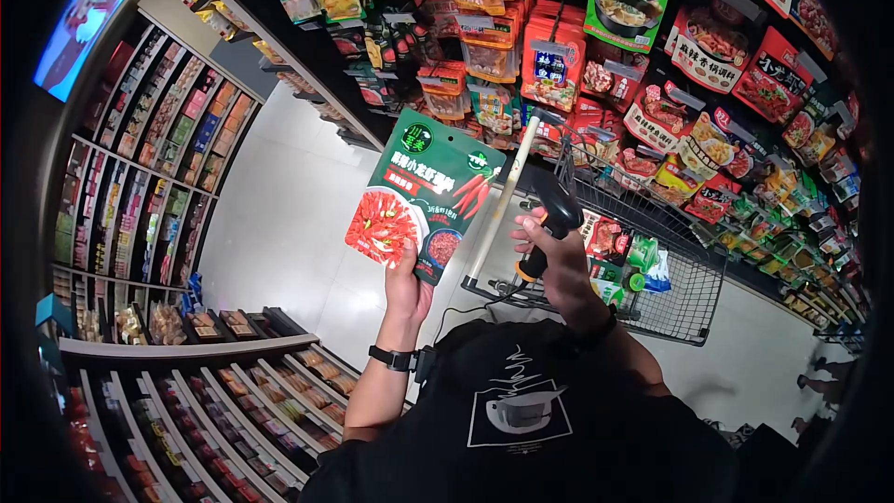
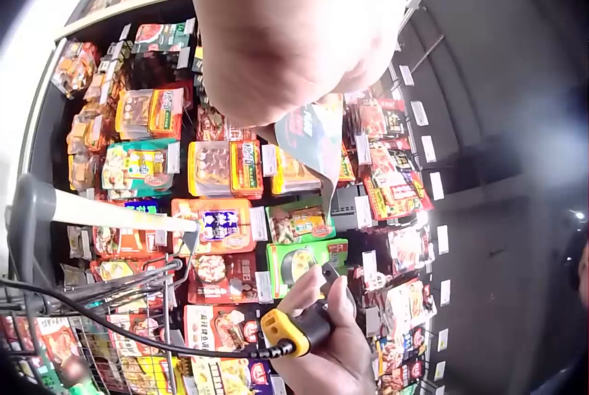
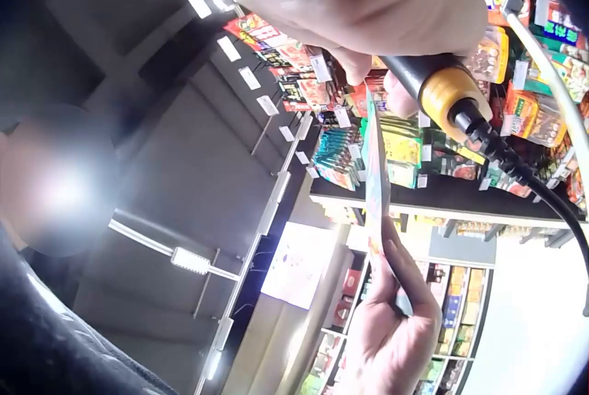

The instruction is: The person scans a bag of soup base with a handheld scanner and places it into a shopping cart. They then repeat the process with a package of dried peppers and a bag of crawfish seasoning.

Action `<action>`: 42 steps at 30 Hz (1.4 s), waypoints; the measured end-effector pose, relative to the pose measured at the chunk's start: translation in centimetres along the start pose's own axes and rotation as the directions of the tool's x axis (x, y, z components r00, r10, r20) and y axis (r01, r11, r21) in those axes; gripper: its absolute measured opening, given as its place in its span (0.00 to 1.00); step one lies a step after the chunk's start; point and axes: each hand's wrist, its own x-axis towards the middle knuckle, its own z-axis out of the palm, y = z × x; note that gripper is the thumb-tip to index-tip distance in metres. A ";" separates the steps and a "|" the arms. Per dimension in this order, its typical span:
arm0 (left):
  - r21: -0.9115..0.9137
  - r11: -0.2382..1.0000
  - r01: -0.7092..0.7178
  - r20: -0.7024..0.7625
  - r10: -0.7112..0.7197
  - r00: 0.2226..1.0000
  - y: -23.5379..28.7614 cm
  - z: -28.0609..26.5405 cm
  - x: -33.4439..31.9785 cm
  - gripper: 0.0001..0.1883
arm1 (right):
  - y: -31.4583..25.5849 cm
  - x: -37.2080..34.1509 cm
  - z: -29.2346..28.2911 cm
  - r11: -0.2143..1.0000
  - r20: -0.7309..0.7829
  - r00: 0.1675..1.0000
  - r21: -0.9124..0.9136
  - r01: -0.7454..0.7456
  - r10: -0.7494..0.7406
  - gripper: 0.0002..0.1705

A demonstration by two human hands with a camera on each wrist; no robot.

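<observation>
My left hand [image 1: 407,291] grips the lower edge of a green seasoning packet [image 1: 436,160], thumb across its front. The packet shows a bowl of red crayfish, chillies and white Chinese lettering, and it faces me, slightly tilted. In the right wrist view the same packet [image 3: 375,169] appears nearly edge-on. My right hand [image 1: 565,272] is wrapped around a black barcode scanner [image 1: 557,203] with an orange-yellow base, just right of the packet. From that base runs a black cord [image 3: 520,169]. The left wrist view shows the scanner [image 2: 308,329] before the hanging packets.
A wire shopping cart [image 1: 700,303] holding several packets and a green-capped item stands right of me, its pale handle [image 1: 507,188] behind the scanner. Ahead is a rack of hanging seasoning packets [image 1: 552,61]. Shelves [image 1: 140,214] line the left, with a lit screen [image 1: 84,28] above.
</observation>
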 end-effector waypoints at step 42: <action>0.337 0.736 0.587 0.337 -0.676 0.655 -4.0 -1.3 -5.2 0.35 | -3.4 -4.1 -11.4 0.953 -0.057 0.975 -0.229 0.197 -0.215 0.37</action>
